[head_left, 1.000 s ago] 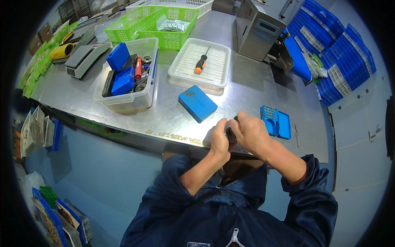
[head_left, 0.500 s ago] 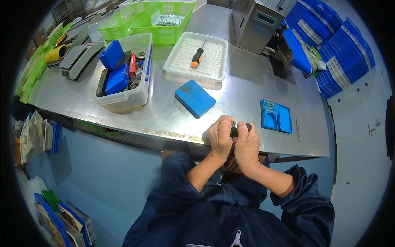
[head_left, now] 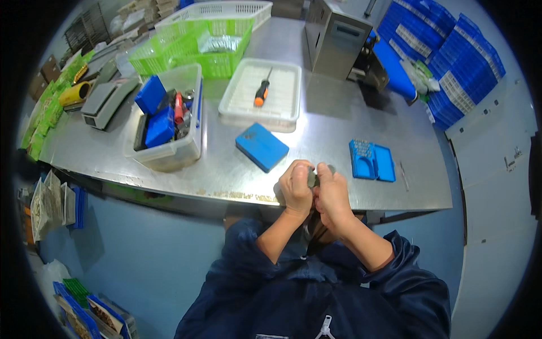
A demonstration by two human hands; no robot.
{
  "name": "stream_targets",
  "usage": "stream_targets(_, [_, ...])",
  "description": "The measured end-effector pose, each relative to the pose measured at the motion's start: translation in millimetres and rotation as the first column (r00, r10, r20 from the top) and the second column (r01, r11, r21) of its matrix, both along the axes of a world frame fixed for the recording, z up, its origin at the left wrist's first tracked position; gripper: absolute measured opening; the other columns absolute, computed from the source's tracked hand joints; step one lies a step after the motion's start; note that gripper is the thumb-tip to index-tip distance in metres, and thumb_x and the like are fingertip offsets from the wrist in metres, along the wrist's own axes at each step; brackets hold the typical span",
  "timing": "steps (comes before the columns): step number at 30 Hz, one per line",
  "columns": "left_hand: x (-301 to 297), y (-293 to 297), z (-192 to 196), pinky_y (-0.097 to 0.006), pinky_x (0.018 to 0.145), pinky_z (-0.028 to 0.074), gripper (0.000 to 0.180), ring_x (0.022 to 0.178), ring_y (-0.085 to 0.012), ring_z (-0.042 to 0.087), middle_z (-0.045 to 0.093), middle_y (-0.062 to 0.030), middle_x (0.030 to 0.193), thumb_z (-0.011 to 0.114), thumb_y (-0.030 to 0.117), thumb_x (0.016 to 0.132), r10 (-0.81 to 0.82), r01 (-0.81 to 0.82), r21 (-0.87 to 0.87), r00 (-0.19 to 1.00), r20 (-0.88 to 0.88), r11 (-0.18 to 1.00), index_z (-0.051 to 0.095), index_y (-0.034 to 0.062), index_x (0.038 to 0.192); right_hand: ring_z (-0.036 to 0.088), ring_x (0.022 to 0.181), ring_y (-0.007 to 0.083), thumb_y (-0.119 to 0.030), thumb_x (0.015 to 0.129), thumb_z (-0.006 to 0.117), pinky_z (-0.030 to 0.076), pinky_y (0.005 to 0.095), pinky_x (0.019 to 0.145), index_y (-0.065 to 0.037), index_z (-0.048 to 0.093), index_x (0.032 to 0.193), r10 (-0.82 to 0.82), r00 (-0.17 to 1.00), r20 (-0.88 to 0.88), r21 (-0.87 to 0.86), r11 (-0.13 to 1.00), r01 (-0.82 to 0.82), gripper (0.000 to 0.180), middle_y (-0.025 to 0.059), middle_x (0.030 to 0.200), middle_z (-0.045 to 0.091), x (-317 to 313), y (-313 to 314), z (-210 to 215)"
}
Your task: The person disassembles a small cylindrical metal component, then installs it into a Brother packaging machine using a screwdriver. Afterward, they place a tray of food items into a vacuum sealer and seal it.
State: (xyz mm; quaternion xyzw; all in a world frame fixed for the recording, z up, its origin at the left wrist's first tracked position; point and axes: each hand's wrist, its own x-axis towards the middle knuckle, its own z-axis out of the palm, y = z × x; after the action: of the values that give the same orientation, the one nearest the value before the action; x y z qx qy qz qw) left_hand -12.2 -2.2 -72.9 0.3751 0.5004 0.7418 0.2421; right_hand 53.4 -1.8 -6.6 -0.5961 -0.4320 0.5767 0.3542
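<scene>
Close together at the table's front edge, my left hand (head_left: pixel 296 189) and my right hand (head_left: pixel 334 199) are closed around a small dark rounded piece (head_left: pixel 312 178). My fingers cover most of it, so its kind does not show. A closed blue case (head_left: pixel 262 147) with a worn lid lies just beyond my left hand. To the right of my hands, a blue bit case (head_left: pixel 362 160) lies open with rows of small metal bits in it. A screwdriver (head_left: pixel 262 93) with a black and orange handle rests in the white ribbed tray (head_left: pixel 226 107) farther back.
A clear bin (head_left: pixel 195 148) of tools and blue boxes stands at left, near a grey scale-like device (head_left: pixel 107 104). Behind are green baskets (head_left: pixel 226 68) and a steel machine (head_left: pixel 339 48). A thin metal tool (head_left: pixel 404 176) lies at right, below stacked blue crates (head_left: pixel 463 79).
The view has shifted slightly. My hands stay together on the dark piece, which has turned a little and now looks greyer; my right thumb points more upward.
</scene>
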Motion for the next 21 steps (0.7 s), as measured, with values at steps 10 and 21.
stream_targets(10, [7,-9,27,-0.024,0.035,0.026,0.024,0.042,-0.0092,0.039,0.049,-0.001,0.06,0.044,0.027,0.088,-0.296,0.596,-0.12,0.551,0.781,0.794,0.054,0.0075,0.079,0.042,0.04,0.009,-0.028,0.092,0.048,0.034,0.022,0.038,-0.004,0.05,0.081,0.346,0.924,-0.162,-0.252,0.891,-0.378,0.026,0.0013,0.056,0.049,51,11,48])
stream_targets(21, [-22,-10,22,-0.021,0.034,0.022,0.05,0.037,-0.0115,0.036,0.055,-0.0132,0.065,0.03,0.045,0.091,-0.432,0.921,0.033,0.15,0.889,0.388,0.055,0.0019,0.086,0.059,0.062,0.0252,-0.004,0.078,0.065,0.045,0.032,0.053,-0.003,0.055,0.088,0.312,0.67,0.674,0.628,0.236,-0.741,0.014,0.0121,0.07,0.057,82,27,30])
